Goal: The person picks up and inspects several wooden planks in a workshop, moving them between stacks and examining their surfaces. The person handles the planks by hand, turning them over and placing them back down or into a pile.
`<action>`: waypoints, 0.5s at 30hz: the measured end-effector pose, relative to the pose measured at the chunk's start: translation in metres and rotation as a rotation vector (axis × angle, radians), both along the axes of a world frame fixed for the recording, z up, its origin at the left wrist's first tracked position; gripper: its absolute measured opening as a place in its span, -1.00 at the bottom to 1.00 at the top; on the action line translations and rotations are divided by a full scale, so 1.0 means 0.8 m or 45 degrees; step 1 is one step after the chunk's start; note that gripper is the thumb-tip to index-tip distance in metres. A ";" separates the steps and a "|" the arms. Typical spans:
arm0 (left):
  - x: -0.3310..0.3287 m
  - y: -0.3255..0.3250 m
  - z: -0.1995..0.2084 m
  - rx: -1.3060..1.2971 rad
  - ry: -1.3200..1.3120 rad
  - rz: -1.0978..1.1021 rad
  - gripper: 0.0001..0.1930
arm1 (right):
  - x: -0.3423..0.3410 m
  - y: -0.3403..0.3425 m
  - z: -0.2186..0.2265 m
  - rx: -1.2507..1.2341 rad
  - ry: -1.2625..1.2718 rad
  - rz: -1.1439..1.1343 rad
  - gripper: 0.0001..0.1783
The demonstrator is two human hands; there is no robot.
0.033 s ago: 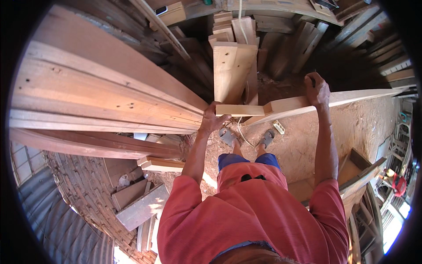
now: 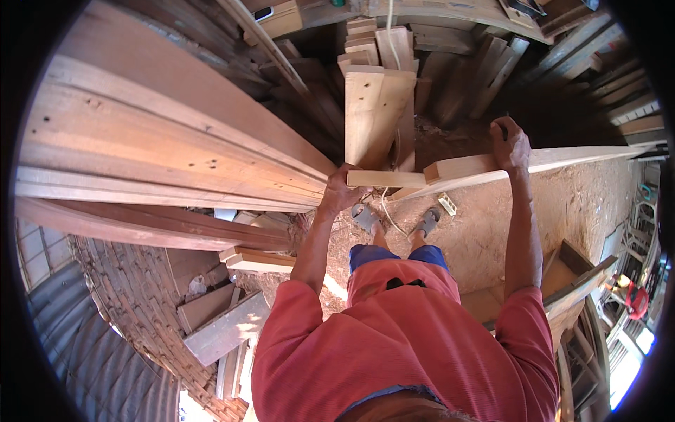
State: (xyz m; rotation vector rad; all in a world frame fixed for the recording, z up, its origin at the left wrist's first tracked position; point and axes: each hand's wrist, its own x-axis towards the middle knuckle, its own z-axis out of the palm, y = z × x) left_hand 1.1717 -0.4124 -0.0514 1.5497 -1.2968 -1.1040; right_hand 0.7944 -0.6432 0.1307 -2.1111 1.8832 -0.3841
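My left hand (image 2: 344, 192) is closed around the left end of a short pale wooden block (image 2: 387, 178), thumb along its near edge. The block lies crosswise in front of me, its right end touching or overlapping a long pale board (image 2: 460, 167). This board stretches away to the right. Over it, my right hand (image 2: 512, 145) is closed in a fist, the wrist side close to the board's top. Something small and dark shows at its curled fingers, too little to name. Whether this hand also touches the board, I cannot tell.
Long thick planks (image 2: 162, 141) fill the left side. Upright boards (image 2: 380, 105) stand ahead, with a white cord (image 2: 391, 35) hanging by them. On the dirt floor (image 2: 548, 204) lies a power strip (image 2: 448, 205) near my sandalled feet. A wooden frame (image 2: 580, 281) stands at right.
The whole view has shifted very slightly. Both hands keep the same hold and place against the wood.
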 end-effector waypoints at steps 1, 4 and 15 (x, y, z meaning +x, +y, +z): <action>0.001 0.013 0.002 0.054 0.019 -0.047 -0.51 | 0.000 0.000 0.000 -0.009 0.029 0.005 -0.76; 0.000 0.050 -0.003 0.013 0.097 -0.201 -0.46 | 0.002 -0.008 -0.003 -0.025 -0.012 0.036 -0.75; -0.081 0.193 -0.003 -0.320 -0.145 -0.428 -0.29 | -0.006 -0.019 -0.014 0.080 0.049 -0.005 -0.71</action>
